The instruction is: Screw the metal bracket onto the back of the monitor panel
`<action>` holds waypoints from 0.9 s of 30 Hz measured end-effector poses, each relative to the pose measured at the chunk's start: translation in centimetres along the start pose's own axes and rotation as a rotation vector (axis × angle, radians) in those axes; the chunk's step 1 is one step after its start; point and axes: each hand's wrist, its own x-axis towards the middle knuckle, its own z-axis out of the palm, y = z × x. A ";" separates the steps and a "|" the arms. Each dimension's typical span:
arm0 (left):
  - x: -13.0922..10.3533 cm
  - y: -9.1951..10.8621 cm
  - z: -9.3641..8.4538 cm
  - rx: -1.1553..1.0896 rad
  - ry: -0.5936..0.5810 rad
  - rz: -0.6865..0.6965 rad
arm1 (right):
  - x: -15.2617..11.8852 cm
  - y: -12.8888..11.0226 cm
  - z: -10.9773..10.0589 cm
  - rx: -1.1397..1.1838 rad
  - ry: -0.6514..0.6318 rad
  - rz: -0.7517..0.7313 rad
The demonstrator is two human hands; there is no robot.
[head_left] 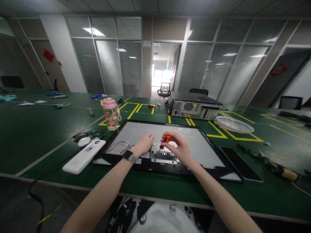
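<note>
A large flat display panel (pixel 201 145), grey with a black frame, lies on the table in front of me. My right hand (pixel 181 147) grips the orange and black handle of a screwdriver (pixel 166 139) between thumb and fingers. Its shaft slants down to a metal bracket (pixel 164 160) at the panel's near edge; the exact contact of the tip is too small to tell. Flat on the panel, left of the bracket, rests my left hand (pixel 143 144), fingers stretched out. It wears a watch (pixel 129 156) on the wrist. Thin wires (pixel 119 144) lie on the panel left of this hand.
To the left are a white power bank-like slab (pixel 84 156), glasses (pixel 89 133) and a pink-lidded bottle (pixel 110 115). A computer case (pixel 194 106) stands behind the panel, beside a white basket (pixel 234 125). A black phone (pixel 240 163) and tools (pixel 279 168) lie right.
</note>
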 end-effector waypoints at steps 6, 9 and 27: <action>0.0 0.2 -0.1 0.045 -0.027 -0.030 | 0.2 -0.3 -0.3 -0.141 0.025 -0.110; 0.0 0.2 -0.1 0.053 -0.029 -0.035 | 0.1 -0.4 -0.4 -0.087 -0.014 -0.065; -0.1 0.6 -0.6 0.032 -0.031 -0.034 | -0.1 -0.1 -0.2 -0.102 -0.046 -0.080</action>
